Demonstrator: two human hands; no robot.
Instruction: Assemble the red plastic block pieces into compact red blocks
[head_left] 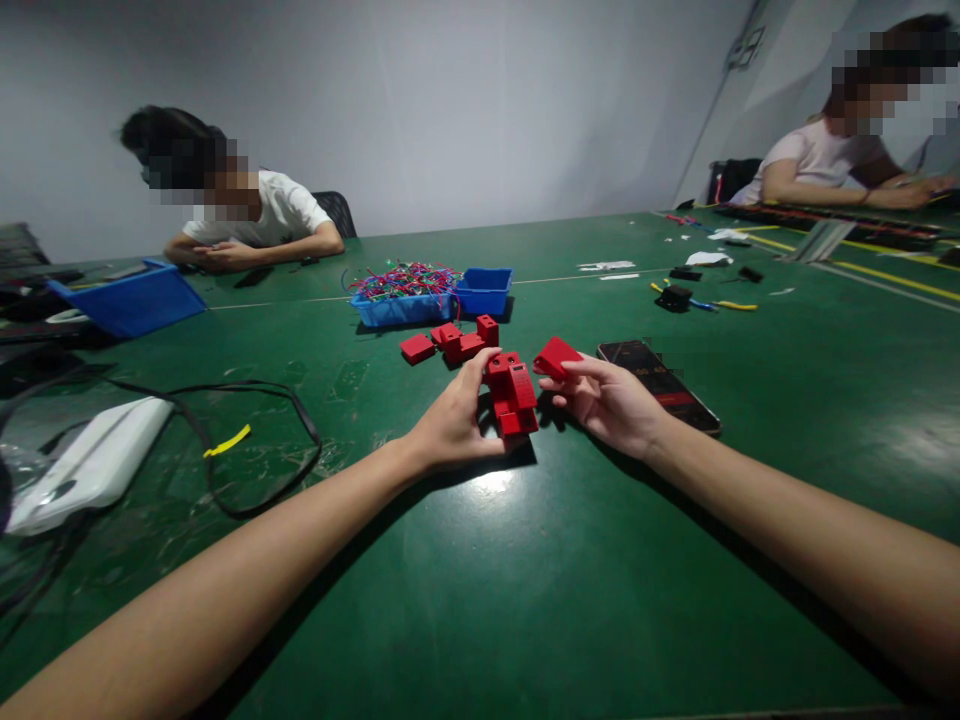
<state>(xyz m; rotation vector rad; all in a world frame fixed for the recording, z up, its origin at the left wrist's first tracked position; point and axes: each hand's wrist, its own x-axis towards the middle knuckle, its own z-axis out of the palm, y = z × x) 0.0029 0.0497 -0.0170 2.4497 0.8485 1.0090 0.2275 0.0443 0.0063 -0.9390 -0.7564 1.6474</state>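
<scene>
Bare left forearm (247, 585) and bare right forearm (795, 520) reach in over the glossy green tabletop (525, 610). The left hand (448, 425) has its fingers clamped around a notched red block with round holes (516, 388), near the middle of the view; the right hand (611, 405) pinches a smaller, flat-faced red piece (556, 357) just beside it, apart from the block. The step in hand looks like matching the two pieces — the next move seems to call for a steady left hold and careful turning of the right-hand piece. The left hand covers one side of the block, and whether it touches the tabletop is unclear. Loose red block pieces (466, 347) behind overlap — their count is uncertain. The right hand partly hides a black smartphone (667, 388).
</scene>
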